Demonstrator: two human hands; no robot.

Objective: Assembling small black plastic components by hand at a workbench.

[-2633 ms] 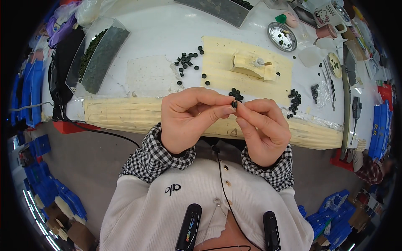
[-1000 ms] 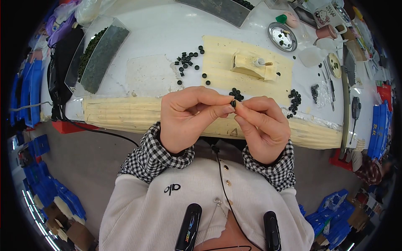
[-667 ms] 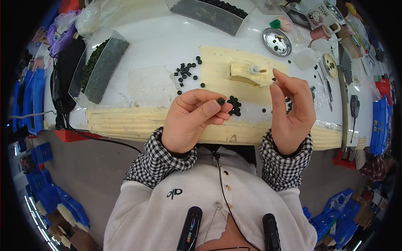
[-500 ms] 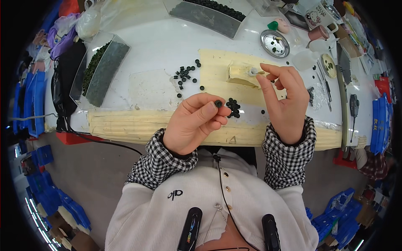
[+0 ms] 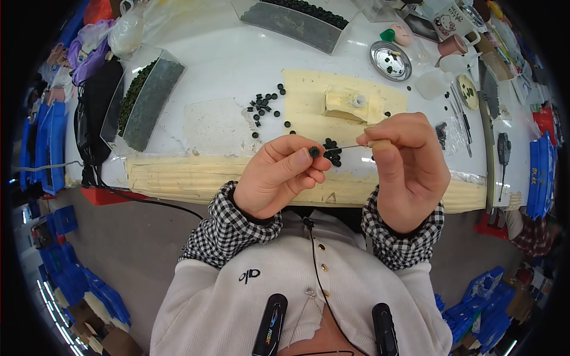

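Note:
Between the thumb and forefinger of my left hand (image 5: 274, 175) is a small round dark-green wheel-like piece (image 5: 314, 152). My right hand (image 5: 411, 169) pinches the pale end of a thin needle-like tool (image 5: 345, 147). Its metal shaft points left at the round piece; whether the tip touches it I cannot tell. Just beyond my left fingertips lies a cluster of similar dark pieces (image 5: 333, 156). Farther off, a cream-coloured block (image 5: 339, 107) carries a small whitish cup (image 5: 358, 101). More loose dark pieces (image 5: 259, 108) are scattered to the left of it.
Two clear trays, one at the left (image 5: 152, 98) and one at the back (image 5: 291, 26), hold many small dark pieces. A round metal dish (image 5: 390, 61) sits back right. Thin tools (image 5: 463, 121) lie at the right. Yellowish tape covers the table's front edge (image 5: 249, 183).
My right hand has come nearer from beside the cup on the block, bringing the thin tool to the round piece. My left hand has barely shifted and keeps its hold.

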